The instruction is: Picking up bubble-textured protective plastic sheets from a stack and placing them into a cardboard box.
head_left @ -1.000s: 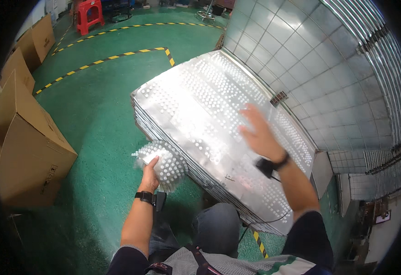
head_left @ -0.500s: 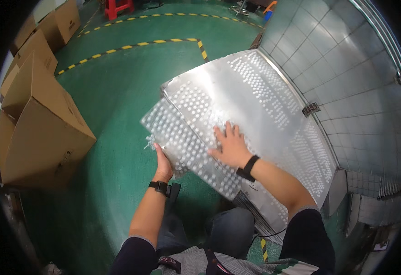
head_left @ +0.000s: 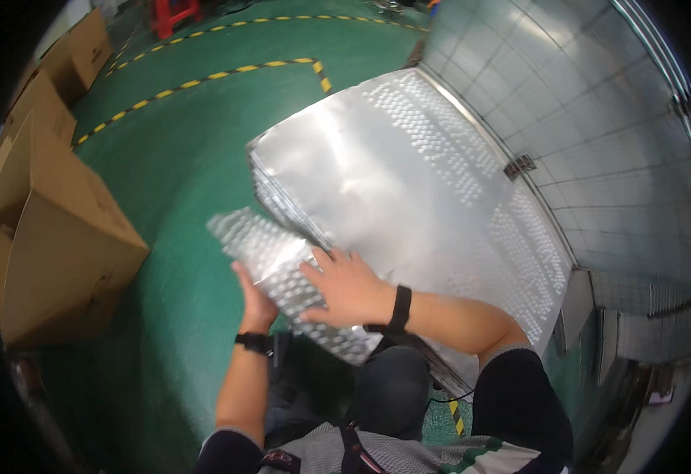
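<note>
A silvery bubble-foil sheet (head_left: 270, 265), folded narrow, is held between both hands in front of my knees. My left hand (head_left: 255, 300) supports it from underneath at its near edge. My right hand (head_left: 347, 289) lies flat on top of it, fingers spread, with a black band on the wrist. Just beyond lies a big stack of the same shiny foil sheets (head_left: 409, 189), whose top sheet is smooth in the middle and dimpled along the sides.
Open brown cardboard boxes (head_left: 53, 229) stand to the left on the green floor (head_left: 180, 150), which carries yellow-black striped tape. A wire-mesh panel wall (head_left: 598, 134) rises at the right. A red stool (head_left: 176, 12) stands far back.
The sheet has been folded smaller and drawn toward me, off the stack. My right hand came from the stack's top to lie on the folded sheet, close to my left hand.
</note>
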A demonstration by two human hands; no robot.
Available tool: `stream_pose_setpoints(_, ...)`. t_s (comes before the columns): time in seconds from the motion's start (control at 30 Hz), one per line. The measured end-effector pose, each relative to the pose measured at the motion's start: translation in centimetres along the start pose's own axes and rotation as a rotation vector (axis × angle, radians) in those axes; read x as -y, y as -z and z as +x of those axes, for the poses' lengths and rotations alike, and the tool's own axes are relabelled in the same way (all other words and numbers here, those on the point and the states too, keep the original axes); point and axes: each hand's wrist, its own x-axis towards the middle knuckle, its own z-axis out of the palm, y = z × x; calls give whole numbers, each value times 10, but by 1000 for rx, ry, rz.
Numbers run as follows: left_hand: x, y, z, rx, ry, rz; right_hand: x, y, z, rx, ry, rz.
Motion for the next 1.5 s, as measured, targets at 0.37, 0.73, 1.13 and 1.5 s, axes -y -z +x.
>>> stream_pose_setpoints(0.37, 14, 14, 6, -51, 114, 114, -348, 23, 13, -479, -922, 83)
stream_pose_setpoints(0.73, 20, 28, 3, -58, 126, 95, -234, 18, 0, -80, -765, -124)
stream_pose_setpoints(1.13, 40, 41, 25, 58, 147, 87, -147, -1, 4, -18, -666, 27)
stream_pose_setpoints(1.5, 17, 13, -3, 47, 150, -74, -37, -20, 12, 107, -390, -132)
